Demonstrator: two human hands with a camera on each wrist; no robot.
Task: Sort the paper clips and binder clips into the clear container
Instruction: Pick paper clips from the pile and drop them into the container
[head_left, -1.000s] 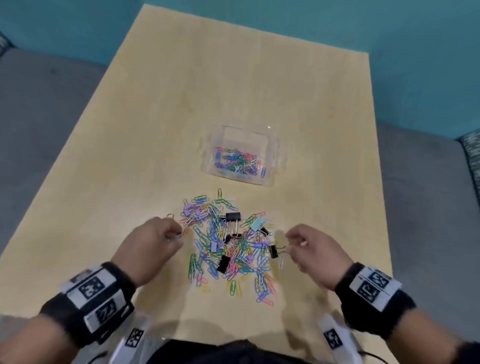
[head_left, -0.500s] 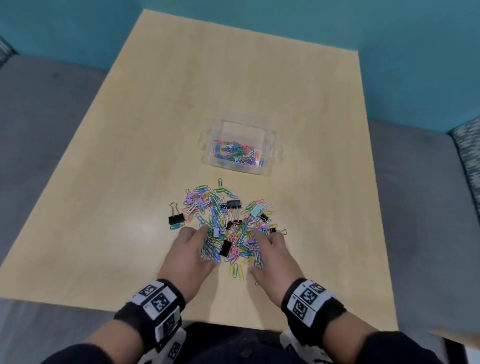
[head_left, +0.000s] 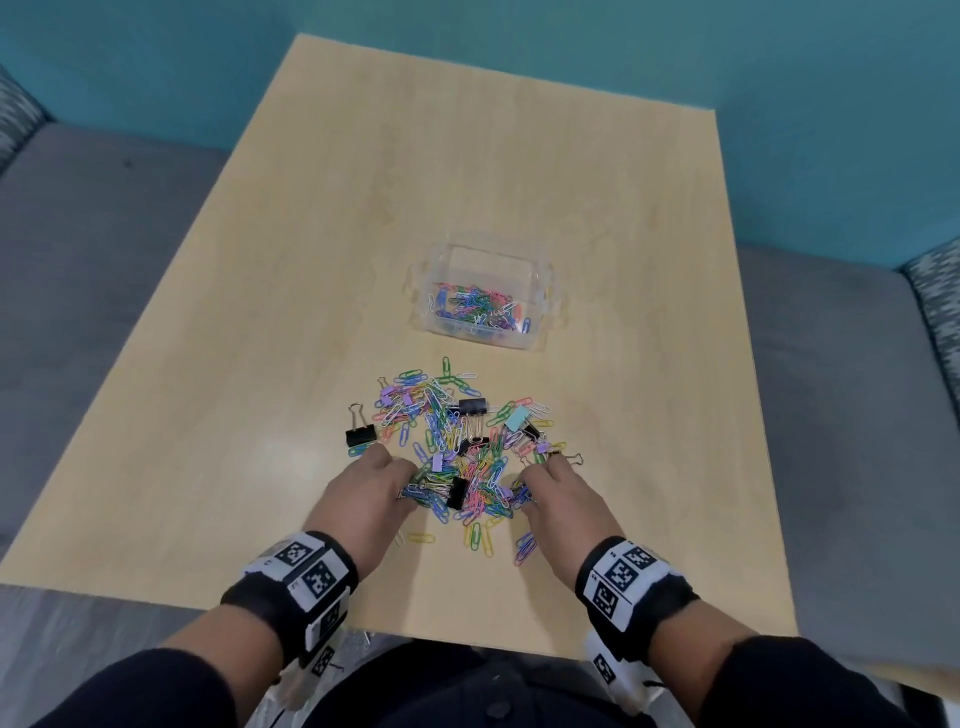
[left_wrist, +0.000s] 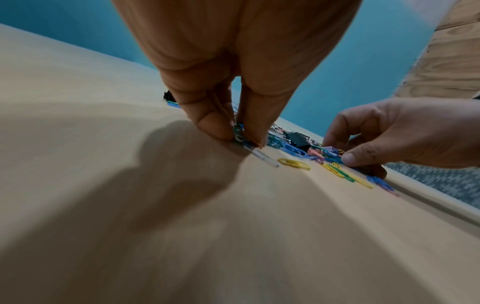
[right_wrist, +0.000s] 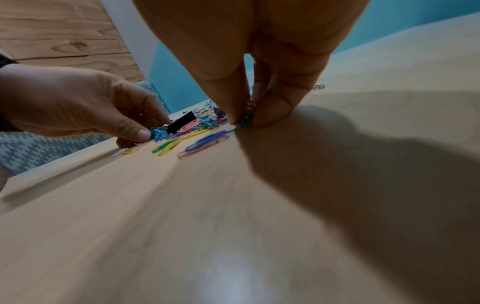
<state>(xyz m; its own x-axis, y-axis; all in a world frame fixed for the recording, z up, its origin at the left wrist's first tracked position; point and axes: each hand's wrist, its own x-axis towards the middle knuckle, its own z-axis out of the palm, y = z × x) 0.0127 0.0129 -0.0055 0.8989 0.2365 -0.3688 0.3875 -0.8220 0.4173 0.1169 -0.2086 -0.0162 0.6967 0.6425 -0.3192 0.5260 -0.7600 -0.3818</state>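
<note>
A heap of coloured paper clips (head_left: 457, 452) mixed with black binder clips (head_left: 471, 406) lies on the wooden table (head_left: 467, 156). Beyond it stands the clear container (head_left: 542, 304), with several paper clips inside. My left hand (head_left: 397, 475) is dug into the heap's near left side, thumb and fingers pinching a bunch of paper clips (left_wrist: 238, 133). My right hand (head_left: 535, 480) does the same at the near right, pinching clips (right_wrist: 246, 119) against the tabletop. One black binder clip (head_left: 360, 434) lies apart at the heap's left edge.
A teal binder clip (head_left: 517, 418) sits in the heap's right part. Loose clips (head_left: 480, 540) lie between my wrists near the table's front edge. Grey cushions (head_left: 93, 260) flank the table on both sides, and a teal wall lies behind.
Both hands came in from the heap's sides to its near edge and closed on clips. The left hand left a black binder clip at the heap's left.
</note>
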